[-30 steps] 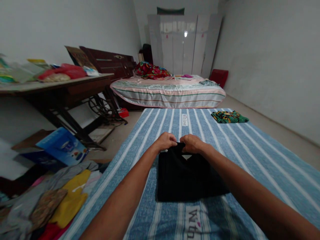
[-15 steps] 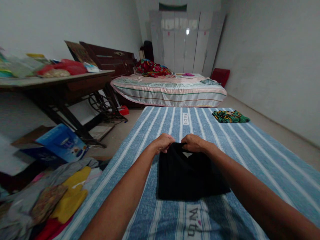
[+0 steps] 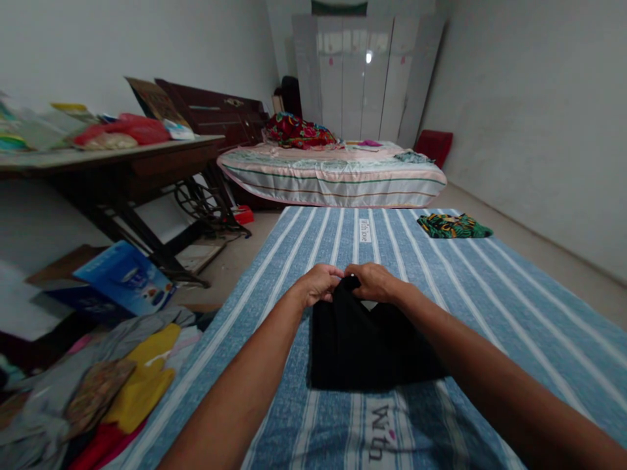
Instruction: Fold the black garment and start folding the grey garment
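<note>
A folded black garment (image 3: 367, 352) lies on the blue-and-white striped bedspread (image 3: 274, 300) in front of me; its exact kind does not show. At its far edge my left hand (image 3: 319, 284) pinches the cloth near the upper left corner. My right hand (image 3: 375, 282) grips the same edge just to the right, fingers closed on a raised fold. The two hands almost touch at the fingertips. A small light spot shows in a gap of the garment beneath my right hand.
A folded green-and-orange patterned cloth (image 3: 454, 226) lies at the bed's far right. Clothes, including a yellow piece (image 3: 147, 378), are heaped at the left beside a blue box (image 3: 125, 281). A sewing-machine table (image 3: 196, 147) stands left; another bed (image 3: 333, 186) lies beyond.
My right hand has moved left toward my left hand, drawing the garment's far edge together into a raised fold. The garment's body stays in place.
</note>
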`<state>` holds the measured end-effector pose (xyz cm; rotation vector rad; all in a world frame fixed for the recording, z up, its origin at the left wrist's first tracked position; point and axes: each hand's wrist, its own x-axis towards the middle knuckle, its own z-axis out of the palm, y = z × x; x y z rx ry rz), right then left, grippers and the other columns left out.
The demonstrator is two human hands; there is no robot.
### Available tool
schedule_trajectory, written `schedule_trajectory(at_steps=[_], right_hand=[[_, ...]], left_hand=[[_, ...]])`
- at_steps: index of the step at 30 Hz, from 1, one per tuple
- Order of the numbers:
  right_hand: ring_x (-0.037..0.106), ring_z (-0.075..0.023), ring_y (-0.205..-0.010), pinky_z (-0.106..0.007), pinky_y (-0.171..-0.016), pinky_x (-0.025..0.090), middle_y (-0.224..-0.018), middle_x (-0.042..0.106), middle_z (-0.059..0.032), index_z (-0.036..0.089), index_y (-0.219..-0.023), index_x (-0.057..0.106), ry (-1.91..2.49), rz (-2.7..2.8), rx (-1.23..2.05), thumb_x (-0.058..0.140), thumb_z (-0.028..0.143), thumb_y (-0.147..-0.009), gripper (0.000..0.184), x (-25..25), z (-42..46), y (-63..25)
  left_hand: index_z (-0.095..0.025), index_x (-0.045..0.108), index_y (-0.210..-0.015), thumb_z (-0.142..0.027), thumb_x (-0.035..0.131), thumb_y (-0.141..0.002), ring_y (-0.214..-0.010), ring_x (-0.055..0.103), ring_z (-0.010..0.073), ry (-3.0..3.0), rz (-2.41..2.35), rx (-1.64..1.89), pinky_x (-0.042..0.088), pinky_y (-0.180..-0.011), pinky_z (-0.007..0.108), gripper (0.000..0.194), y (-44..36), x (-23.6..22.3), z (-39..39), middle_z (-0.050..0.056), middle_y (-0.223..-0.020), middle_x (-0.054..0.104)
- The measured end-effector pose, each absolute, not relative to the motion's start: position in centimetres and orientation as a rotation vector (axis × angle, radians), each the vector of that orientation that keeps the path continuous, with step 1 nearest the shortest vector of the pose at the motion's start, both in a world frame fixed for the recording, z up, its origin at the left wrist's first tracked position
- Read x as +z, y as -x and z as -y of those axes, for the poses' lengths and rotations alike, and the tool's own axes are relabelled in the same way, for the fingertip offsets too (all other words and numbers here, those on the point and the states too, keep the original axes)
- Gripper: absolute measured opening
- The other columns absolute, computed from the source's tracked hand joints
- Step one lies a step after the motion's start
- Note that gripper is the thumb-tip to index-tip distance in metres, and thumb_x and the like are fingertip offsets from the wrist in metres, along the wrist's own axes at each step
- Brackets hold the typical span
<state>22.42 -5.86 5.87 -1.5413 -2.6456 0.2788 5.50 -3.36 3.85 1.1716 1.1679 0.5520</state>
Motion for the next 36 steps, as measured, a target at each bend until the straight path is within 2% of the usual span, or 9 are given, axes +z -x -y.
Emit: schedule_trajectory(at_steps=[5, 13, 21, 25, 29, 32, 36], right_hand=[[0.063, -0.0222, -0.089, -0.025, -0.065, 0.037, -0.096, 0.069, -0.0089, 0.020, -0.106, 0.061, 1.545, 2.676, 0.214, 0.048, 0.026, -0.082, 0.028, 5.8, 6.0, -21.5], [0.064, -0.0212, -0.087, -0.024, -0.062, 0.037, -0.092, 0.071, -0.0066, 0.022, -0.097, 0.067, 1.489, 2.758, 0.218, 0.047, 0.024, -0.081, 0.026, 5.8, 5.8, -21.5], [0.064, -0.0194, -0.085, -0.023, -0.061, 0.036, -0.091, 0.071, -0.0057, 0.022, -0.098, 0.068, 1.488, 2.737, 0.248, 0.046, 0.023, -0.081, 0.028, 6.2, 5.5, -21.9], [0.063, -0.0182, -0.082, -0.022, -0.060, 0.035, -0.088, 0.071, -0.0050, 0.021, -0.096, 0.069, 1.473, 2.745, 0.290, 0.045, 0.022, -0.080, 0.029, 6.4, 5.4, -22.0], [0.063, -0.0172, -0.077, -0.022, -0.058, 0.034, -0.083, 0.071, -0.0046, 0.020, -0.091, 0.070, 1.433, 2.765, 0.329, 0.045, 0.021, -0.079, 0.028, 6.5, 5.4, -22.1], [0.063, -0.0172, -0.074, -0.023, -0.056, 0.033, -0.079, 0.070, -0.0045, 0.020, -0.087, 0.070, 1.412, 2.764, 0.341, 0.045, 0.021, -0.078, 0.026, 6.3, 5.4, -22.1], [0.062, -0.0182, -0.082, -0.023, -0.061, 0.035, -0.087, 0.070, -0.0040, 0.022, -0.103, 0.065, 1.419, 2.707, 0.301, 0.047, 0.022, -0.078, 0.030, 6.0, 5.5, -22.1]], left_hand=[[-0.013, 0.058, -0.086, -0.008, 0.067, -0.054, -0.048, 0.055, 0.0077, -1.108, -1.093, 0.573, 0.044, -0.048, 0.018, 0.034, -5.5, 3.9, 3.5, -0.004, -0.058, 0.057], [-0.013, 0.058, -0.087, -0.006, 0.064, -0.059, -0.043, 0.049, 0.0057, -1.184, -1.218, 0.584, 0.037, -0.043, 0.016, 0.029, -5.5, 3.5, 3.7, -0.006, -0.055, 0.054], [-0.013, 0.058, -0.075, -0.010, 0.063, -0.065, -0.036, 0.040, 0.0045, -1.279, -1.288, 0.565, 0.027, -0.037, 0.015, 0.012, -5.9, 2.8, 3.9, -0.008, -0.046, 0.047], [-0.014, 0.058, -0.080, -0.012, 0.058, -0.071, -0.039, 0.043, 0.0045, -1.222, -1.219, 0.618, 0.032, -0.040, 0.015, 0.010, -5.8, 3.4, 4.2, -0.007, -0.049, 0.050], [-0.014, 0.057, -0.087, -0.010, 0.060, -0.067, -0.044, 0.048, 0.0050, -1.183, -1.138, 0.626, 0.038, -0.045, 0.015, 0.021, -5.3, 4.0, 4.6, -0.007, -0.053, 0.051], [-0.014, 0.057, -0.089, -0.006, 0.062, -0.062, -0.043, 0.047, 0.0046, -1.194, -1.127, 0.654, 0.036, -0.043, 0.015, 0.028, -5.2, 3.8, 4.7, -0.007, -0.055, 0.051], [-0.013, 0.057, -0.085, -0.004, 0.060, -0.060, -0.039, 0.041, 0.0033, -1.188, -1.167, 0.716, 0.027, -0.038, 0.016, 0.027, -5.4, 3.0, 4.6, -0.007, -0.055, 0.052]])
